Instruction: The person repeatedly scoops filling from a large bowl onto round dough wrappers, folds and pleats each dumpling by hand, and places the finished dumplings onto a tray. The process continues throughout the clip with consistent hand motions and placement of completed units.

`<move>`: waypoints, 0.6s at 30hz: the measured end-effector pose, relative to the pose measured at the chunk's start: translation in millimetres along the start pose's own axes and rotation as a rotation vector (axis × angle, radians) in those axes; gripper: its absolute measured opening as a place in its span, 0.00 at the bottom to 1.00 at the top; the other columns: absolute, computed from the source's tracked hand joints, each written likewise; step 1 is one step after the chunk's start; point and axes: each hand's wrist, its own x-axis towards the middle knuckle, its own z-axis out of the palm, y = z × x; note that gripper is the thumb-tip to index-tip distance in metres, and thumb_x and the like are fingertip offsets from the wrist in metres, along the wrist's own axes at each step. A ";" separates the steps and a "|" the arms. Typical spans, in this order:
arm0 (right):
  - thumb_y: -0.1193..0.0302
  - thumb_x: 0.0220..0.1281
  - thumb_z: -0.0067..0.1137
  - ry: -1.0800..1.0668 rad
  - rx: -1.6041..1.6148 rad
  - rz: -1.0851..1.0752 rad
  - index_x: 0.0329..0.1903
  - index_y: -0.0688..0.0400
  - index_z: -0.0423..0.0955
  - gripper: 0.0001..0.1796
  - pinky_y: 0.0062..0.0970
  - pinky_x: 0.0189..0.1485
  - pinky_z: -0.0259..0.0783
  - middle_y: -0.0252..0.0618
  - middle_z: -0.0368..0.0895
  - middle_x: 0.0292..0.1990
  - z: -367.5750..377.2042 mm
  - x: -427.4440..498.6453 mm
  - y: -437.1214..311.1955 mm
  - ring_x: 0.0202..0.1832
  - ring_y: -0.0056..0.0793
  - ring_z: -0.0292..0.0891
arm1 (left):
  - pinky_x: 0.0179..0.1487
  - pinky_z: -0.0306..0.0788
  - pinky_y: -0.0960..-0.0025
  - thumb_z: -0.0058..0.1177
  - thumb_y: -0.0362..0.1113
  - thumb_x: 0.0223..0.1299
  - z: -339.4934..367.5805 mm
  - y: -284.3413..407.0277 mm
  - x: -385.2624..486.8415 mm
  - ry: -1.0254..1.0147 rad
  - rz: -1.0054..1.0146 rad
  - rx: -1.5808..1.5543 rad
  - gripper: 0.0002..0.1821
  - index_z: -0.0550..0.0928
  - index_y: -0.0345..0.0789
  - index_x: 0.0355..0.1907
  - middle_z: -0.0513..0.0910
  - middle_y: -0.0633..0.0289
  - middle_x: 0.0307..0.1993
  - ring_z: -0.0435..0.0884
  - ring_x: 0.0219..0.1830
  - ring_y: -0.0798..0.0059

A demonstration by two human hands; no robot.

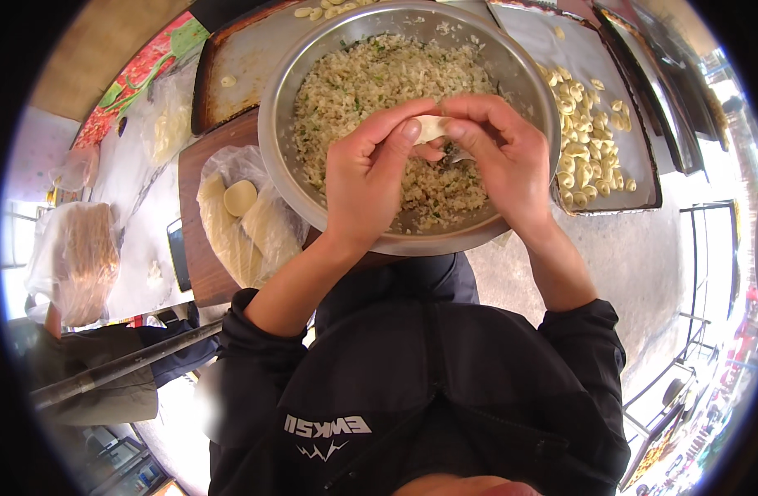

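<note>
Between the fingers of my left hand (pixel 369 177) and my right hand (pixel 509 161) is a folded dumpling (pixel 431 128), pinched at both ends. Both hands are raised over a large stainless steel bowl (pixel 281 170) of chopped filling (pixel 379 80) flecked with green. Part of a metal utensil (pixel 462 157) shows in the filling behind my right fingers; the rest of it is hidden. Left of the bowl, round dough wrappers (pixel 240 198) lie stacked in a clear plastic bag (pixel 276 245).
A tray (pixel 639 155) at the right carries many shaped dumplings (pixel 580 142). Another tray (pixel 230 49) stands behind the bowl at the left. A phone (pixel 178 254) lies beside the wooden board (pixel 199 217). At far left are a plastic-bagged bundle (pixel 84 260) and another person's sleeve (pixel 168 353).
</note>
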 end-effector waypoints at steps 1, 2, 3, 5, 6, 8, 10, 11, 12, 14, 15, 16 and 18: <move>0.78 0.56 0.63 -0.018 -0.013 -0.065 0.38 0.61 0.79 0.06 0.22 0.37 0.73 0.37 0.80 0.30 0.0 -0.2 0.2 0.32 0.23 0.76 | 0.41 0.76 0.76 0.49 0.30 0.69 -0.2 0.1 -0.4 0.003 0.042 0.053 0.14 0.79 0.28 0.53 0.84 0.57 0.40 0.82 0.34 0.75; 0.78 0.56 0.63 -0.040 -0.048 -0.097 0.39 0.60 0.80 0.07 0.23 0.36 0.73 0.37 0.80 0.30 0.0 -0.4 0.5 0.32 0.24 0.77 | 0.41 0.76 0.76 0.47 0.30 0.70 -0.1 0.1 -1.1 0.015 0.078 0.095 0.14 0.79 0.28 0.54 0.84 0.57 0.40 0.82 0.33 0.75; 0.77 0.56 0.64 -0.061 -0.083 -0.126 0.40 0.60 0.80 0.08 0.23 0.36 0.73 0.37 0.80 0.31 -0.5 -1.1 0.8 0.33 0.25 0.77 | 0.40 0.76 0.76 0.47 0.30 0.70 0.5 -0.1 -2.5 0.003 0.100 0.120 0.14 0.79 0.28 0.54 0.84 0.57 0.40 0.82 0.33 0.75; 0.78 0.55 0.64 -0.070 -0.113 -0.157 0.39 0.60 0.80 0.08 0.24 0.35 0.72 0.36 0.79 0.32 0.3 -0.9 1.9 0.33 0.26 0.76 | 0.39 0.75 0.77 0.47 0.30 0.70 3.5 -1.4 -4.1 -0.012 0.145 0.151 0.14 0.79 0.28 0.53 0.84 0.58 0.39 0.83 0.33 0.76; 0.78 0.54 0.64 -0.076 -0.131 -0.189 0.39 0.60 0.80 0.08 0.24 0.35 0.72 0.36 0.79 0.32 1.0 -0.3 2.6 0.33 0.26 0.76 | 0.38 0.75 0.77 0.47 0.30 0.70 3.6 -1.5 -4.3 -0.021 0.149 0.157 0.14 0.79 0.28 0.53 0.84 0.58 0.39 0.83 0.32 0.76; 0.78 0.53 0.64 -0.046 -0.222 -0.329 0.39 0.60 0.80 0.08 0.25 0.35 0.71 0.35 0.79 0.31 3.2 1.1 3.4 0.32 0.26 0.75 | 0.37 0.75 0.77 0.47 0.30 0.70 4.2 -1.4 -5.2 -0.034 0.152 0.176 0.13 0.79 0.28 0.52 0.84 0.58 0.39 0.83 0.32 0.76; 0.78 0.53 0.64 -0.049 -0.275 -0.374 0.39 0.60 0.80 0.09 0.25 0.35 0.71 0.35 0.78 0.31 4.8 1.8 2.8 0.31 0.26 0.75 | 0.36 0.74 0.77 0.46 0.30 0.70 3.5 -0.2 -5.1 -0.038 0.088 0.189 0.13 0.79 0.27 0.52 0.83 0.58 0.37 0.82 0.31 0.76; 0.79 0.52 0.64 -0.063 -0.285 -0.344 0.39 0.60 0.80 0.09 0.25 0.35 0.71 0.35 0.78 0.31 4.8 1.8 2.1 0.31 0.26 0.74 | 0.35 0.74 0.77 0.46 0.30 0.70 3.3 0.6 -5.1 -0.039 0.051 0.186 0.13 0.80 0.27 0.51 0.83 0.58 0.37 0.82 0.30 0.76; 0.79 0.52 0.64 -0.075 -0.293 -0.307 0.39 0.60 0.80 0.10 0.25 0.35 0.71 0.35 0.78 0.31 4.5 1.8 1.3 0.31 0.25 0.74 | 0.35 0.74 0.77 0.46 0.31 0.71 1.6 1.7 -3.1 -0.054 0.043 0.220 0.13 0.79 0.28 0.52 0.83 0.58 0.36 0.82 0.29 0.76; 0.78 0.53 0.64 -0.125 -0.195 -0.150 0.40 0.60 0.80 0.10 0.25 0.35 0.71 0.36 0.78 0.31 2.4 0.1 -0.7 0.31 0.25 0.74 | 0.34 0.74 0.77 0.45 0.32 0.71 -3.5 4.7 1.9 -0.080 -0.010 0.268 0.15 0.78 0.28 0.54 0.83 0.58 0.36 0.82 0.28 0.76; 0.78 0.53 0.64 -0.149 -0.146 -0.068 0.40 0.60 0.80 0.10 0.25 0.35 0.71 0.36 0.78 0.31 1.4 -0.8 -1.4 0.31 0.25 0.74 | 0.36 0.74 0.77 0.45 0.33 0.71 -5.6 6.3 4.3 -0.094 -0.014 0.252 0.16 0.77 0.28 0.56 0.83 0.58 0.37 0.82 0.30 0.76; 0.78 0.54 0.64 -0.142 -0.136 -0.071 0.40 0.60 0.81 0.09 0.24 0.36 0.71 0.36 0.78 0.31 1.3 -0.8 -1.1 0.31 0.24 0.74 | 0.37 0.74 0.76 0.46 0.33 0.71 -7.5 8.0 5.4 -0.105 -0.050 0.234 0.16 0.76 0.29 0.57 0.83 0.58 0.38 0.82 0.32 0.76; 0.78 0.56 0.64 -0.127 -0.113 -0.093 0.40 0.60 0.81 0.08 0.23 0.37 0.71 0.36 0.78 0.32 1.7 -0.8 -0.1 0.32 0.22 0.74 | 0.41 0.74 0.75 0.46 0.34 0.71 -9.2 11.0 6.8 -0.098 -0.114 0.118 0.18 0.74 0.29 0.60 0.83 0.58 0.41 0.82 0.37 0.76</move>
